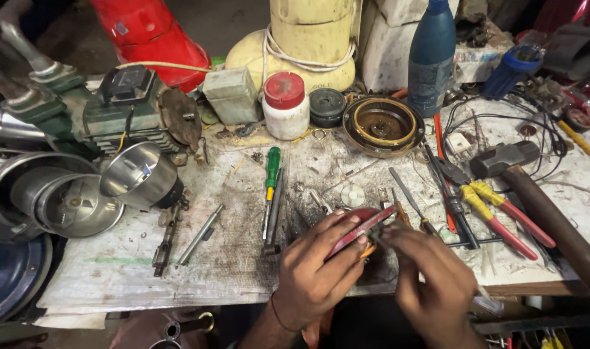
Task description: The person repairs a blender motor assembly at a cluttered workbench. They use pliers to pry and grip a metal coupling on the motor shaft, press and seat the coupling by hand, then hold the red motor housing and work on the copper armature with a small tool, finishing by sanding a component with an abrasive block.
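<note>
Lighting: dim, from above; desk mid-lit, corners dark. Glare on steel cups. Hands slightly motion-blurred. Wide-angle bending at edges.

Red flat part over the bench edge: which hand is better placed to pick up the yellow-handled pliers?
Probably the right hand. It only touches the red flat part with its fingertips and lies nearer the yellow-handled pliers. The left hand grips the part.
</note>
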